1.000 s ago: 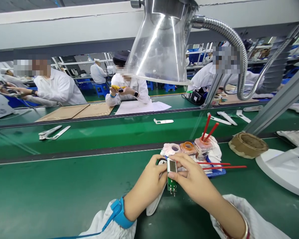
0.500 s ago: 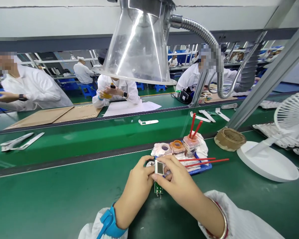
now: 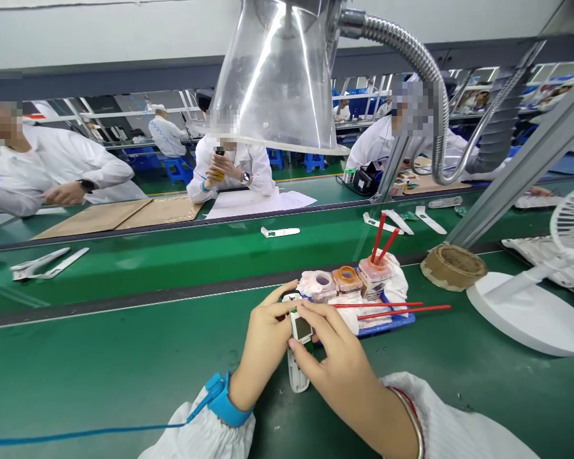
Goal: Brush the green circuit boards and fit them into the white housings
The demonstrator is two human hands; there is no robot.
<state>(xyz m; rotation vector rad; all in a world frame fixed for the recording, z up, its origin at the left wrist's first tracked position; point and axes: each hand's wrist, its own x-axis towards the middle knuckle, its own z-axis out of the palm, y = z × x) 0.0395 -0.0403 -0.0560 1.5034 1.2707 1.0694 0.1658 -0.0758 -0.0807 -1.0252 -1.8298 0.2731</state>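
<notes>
Basically, glossy green tabletop (image 3: 100,376) runs wide left of the hands, bounded beyond by a dark edge strip (image 3: 138,297). Clear conical plastic hood (image 3: 277,83) hangs above the far side. White round fan base (image 3: 550,322) well off right. Tight spot: blue plastic tray (image 3: 387,327), just beyond the hands. Left hand (image 3: 263,338) curled round long white plastic housing (image 3: 298,377), lower end protruding; right hand (image 3: 337,357) pinches small square white-framed display (image 3: 302,327) over it, fingers at its edges.

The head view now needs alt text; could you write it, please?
The left hand and right hand hold a small screen and a white casing over a green bench; a blue tray with red sticks lies beyond.
</notes>
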